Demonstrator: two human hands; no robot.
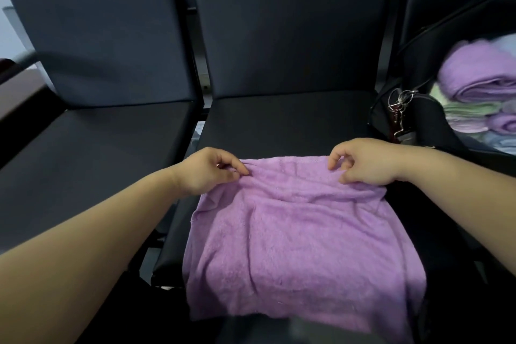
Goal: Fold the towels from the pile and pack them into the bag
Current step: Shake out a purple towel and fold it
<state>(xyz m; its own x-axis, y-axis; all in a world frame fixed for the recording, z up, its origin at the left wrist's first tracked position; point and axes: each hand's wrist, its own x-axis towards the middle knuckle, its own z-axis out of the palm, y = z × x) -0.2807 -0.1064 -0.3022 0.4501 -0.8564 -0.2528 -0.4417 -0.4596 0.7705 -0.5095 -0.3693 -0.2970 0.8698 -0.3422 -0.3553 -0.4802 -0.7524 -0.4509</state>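
Both arms extended forward; left hand (208, 169), right hand (363, 160) each pinch towel (293, 232) edge.

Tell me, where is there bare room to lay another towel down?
The left seat is bare. So is the strip of the middle seat between the purple towel and the backrest. The right side is crowded: the bag holds folded towels.

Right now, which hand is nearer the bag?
Right. The right hand pinches the purple towel at its far corner beside the black bag; the left hand pinches the opposite corner, across the towel from it.
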